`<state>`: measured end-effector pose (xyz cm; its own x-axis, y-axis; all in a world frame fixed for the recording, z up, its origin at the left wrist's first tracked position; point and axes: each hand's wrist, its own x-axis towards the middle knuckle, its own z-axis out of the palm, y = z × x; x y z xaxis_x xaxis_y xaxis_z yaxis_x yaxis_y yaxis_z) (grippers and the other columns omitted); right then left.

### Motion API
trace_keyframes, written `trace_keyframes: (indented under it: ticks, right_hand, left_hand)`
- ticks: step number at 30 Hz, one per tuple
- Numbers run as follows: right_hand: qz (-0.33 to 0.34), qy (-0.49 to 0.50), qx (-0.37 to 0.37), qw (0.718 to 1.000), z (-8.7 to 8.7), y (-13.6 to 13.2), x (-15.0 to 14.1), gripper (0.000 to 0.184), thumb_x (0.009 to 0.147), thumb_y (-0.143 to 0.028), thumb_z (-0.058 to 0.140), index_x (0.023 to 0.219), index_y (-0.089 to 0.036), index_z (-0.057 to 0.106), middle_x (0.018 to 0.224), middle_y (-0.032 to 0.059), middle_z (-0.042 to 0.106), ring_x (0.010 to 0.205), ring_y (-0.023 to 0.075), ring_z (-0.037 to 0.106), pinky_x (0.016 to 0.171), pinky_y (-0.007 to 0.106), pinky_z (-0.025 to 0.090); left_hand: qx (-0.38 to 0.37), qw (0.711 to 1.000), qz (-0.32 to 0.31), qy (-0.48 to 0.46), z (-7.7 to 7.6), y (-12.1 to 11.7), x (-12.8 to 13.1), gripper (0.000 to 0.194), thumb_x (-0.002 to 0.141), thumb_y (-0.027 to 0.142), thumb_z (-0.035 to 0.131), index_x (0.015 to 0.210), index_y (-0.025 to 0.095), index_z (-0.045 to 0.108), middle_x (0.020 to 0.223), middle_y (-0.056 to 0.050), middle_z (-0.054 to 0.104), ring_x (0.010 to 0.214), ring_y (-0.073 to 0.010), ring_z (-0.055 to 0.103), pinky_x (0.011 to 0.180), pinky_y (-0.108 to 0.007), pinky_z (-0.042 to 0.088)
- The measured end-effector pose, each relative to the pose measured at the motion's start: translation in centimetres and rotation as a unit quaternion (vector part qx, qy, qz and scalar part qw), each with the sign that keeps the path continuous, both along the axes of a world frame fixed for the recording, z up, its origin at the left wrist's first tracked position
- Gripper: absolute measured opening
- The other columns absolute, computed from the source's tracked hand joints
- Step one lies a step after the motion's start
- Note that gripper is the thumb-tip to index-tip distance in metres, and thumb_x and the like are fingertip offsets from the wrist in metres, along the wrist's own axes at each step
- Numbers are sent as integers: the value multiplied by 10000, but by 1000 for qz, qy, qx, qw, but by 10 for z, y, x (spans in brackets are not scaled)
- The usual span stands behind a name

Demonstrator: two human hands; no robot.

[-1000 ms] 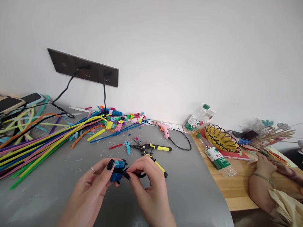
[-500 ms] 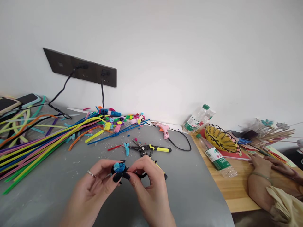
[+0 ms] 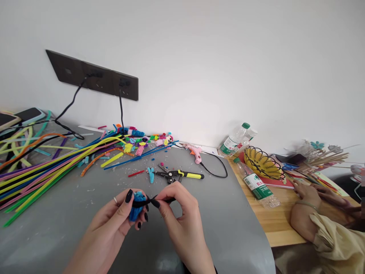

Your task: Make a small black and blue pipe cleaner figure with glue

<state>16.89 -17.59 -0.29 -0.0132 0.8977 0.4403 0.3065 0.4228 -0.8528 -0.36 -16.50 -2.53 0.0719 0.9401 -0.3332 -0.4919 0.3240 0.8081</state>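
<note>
My left hand point(image 3: 116, 219) grips a small fuzzy blue figure point(image 3: 137, 201) that looks bent from pipe cleaners, its thumb pressed on top. A black pipe cleaner point(image 3: 150, 200) crosses the blue piece and runs out to the right. My right hand point(image 3: 179, 217) pinches that black strand between thumb and forefinger. Just beyond my hands lie black-and-yellow pliers point(image 3: 194, 175), one handle partly hidden by my right hand. Beside their jaws are a light blue twisted piece point(image 3: 150, 175) and a short red stick point(image 3: 136, 173).
Long coloured pipe cleaners point(image 3: 57, 171) cover the left side. Small finished figures point(image 3: 139, 146) and a pink glue gun point(image 3: 195, 154) with its cord lie near the wall. On the right are plastic bottles point(image 3: 256, 186), a yellow basket point(image 3: 262, 163) and another person's hands point(image 3: 309, 196).
The blue figure has turned in my left hand and more of it shows. My left thumb now lies over it. My right hand has drawn the black strand slightly away.
</note>
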Motion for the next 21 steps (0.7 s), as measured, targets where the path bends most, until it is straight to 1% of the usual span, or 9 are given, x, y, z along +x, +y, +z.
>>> trace_keyframes:
  ticks: [2, 6, 9, 11, 13, 15, 17, 19, 21]
  right_hand:
    - [-5, 0, -12, 1000, 0, -1, -1, 195, 941, -71, 600, 882, -223, 706, 863, 11, 717, 781, 146, 642, 697, 223, 501]
    - [-6, 8, -31, 999, 0, -3, -4, 186, 932, -84, 596, 847, -223, 686, 836, 2, 699, 765, 140, 637, 691, 215, 501]
    - [-1, 33, -32, 999, 0, -5, -6, 179, 944, -97, 605, 850, -223, 689, 845, 1, 708, 777, 134, 653, 708, 208, 517]
    - [6, 49, -30, 998, -1, -6, -7, 174, 955, -105, 611, 864, -224, 698, 865, 4, 720, 797, 134, 667, 728, 209, 531]
    - [11, 60, -28, 998, -2, -6, -7, 169, 959, -108, 618, 875, -225, 705, 879, 7, 728, 810, 137, 677, 738, 214, 542]
    - [14, 65, -29, 997, -3, -6, -7, 172, 957, -97, 619, 883, -225, 707, 889, 11, 733, 823, 142, 686, 744, 221, 550]
    - [22, 69, -27, 997, -3, -6, -7, 185, 958, -80, 612, 904, -228, 709, 907, 15, 739, 838, 146, 695, 753, 228, 557]
    - [36, 68, -23, 997, -2, -6, -7, 203, 972, -66, 596, 938, -231, 710, 943, 23, 745, 866, 151, 701, 769, 238, 564]
    - [52, 61, -19, 997, -1, -6, -6, 214, 996, -66, 581, 966, -234, 710, 984, 35, 745, 899, 160, 700, 782, 250, 567]
  left_hand:
    - [-1, 1000, 0, -16, -2, 1, 0, 419, 617, 579, 1019, 849, 255, 888, 756, -51, 764, 694, -212, 679, 585, -283, 599]
    - [-12, 999, 2, -45, 0, -1, 1, 380, 574, 520, 1053, 810, 267, 895, 785, -56, 792, 693, -206, 693, 566, -265, 604]
    - [-39, 997, 14, -63, 6, -4, 7, 405, 498, 514, 1077, 761, 266, 894, 824, -60, 821, 667, -197, 689, 556, -264, 612]
    - [-64, 995, 31, -70, 11, -6, 11, 433, 436, 509, 1091, 733, 264, 891, 870, -63, 840, 684, -198, 697, 574, -264, 626]
    - [-88, 993, 48, -63, 14, -8, 14, 479, 366, 507, 1100, 716, 256, 890, 880, -72, 846, 742, -218, 716, 606, -264, 640]
    - [-98, 993, 51, -46, 15, -8, 14, 513, 340, 516, 1098, 723, 244, 894, 858, -85, 841, 765, -235, 714, 618, -274, 642]
    - [-85, 995, 32, -31, 12, -9, 11, 506, 383, 523, 1088, 763, 245, 905, 846, -90, 835, 740, -235, 695, 605, -290, 630]
    - [-61, 998, 5, -24, 7, -9, 7, 432, 482, 530, 1065, 772, 255, 901, 843, -80, 822, 727, -229, 675, 612, -303, 618]
    - [-35, 999, -9, -15, 2, -10, 2, 378, 578, 549, 1030, 777, 257, 892, 868, -78, 807, 770, -234, 668, 626, -302, 603]
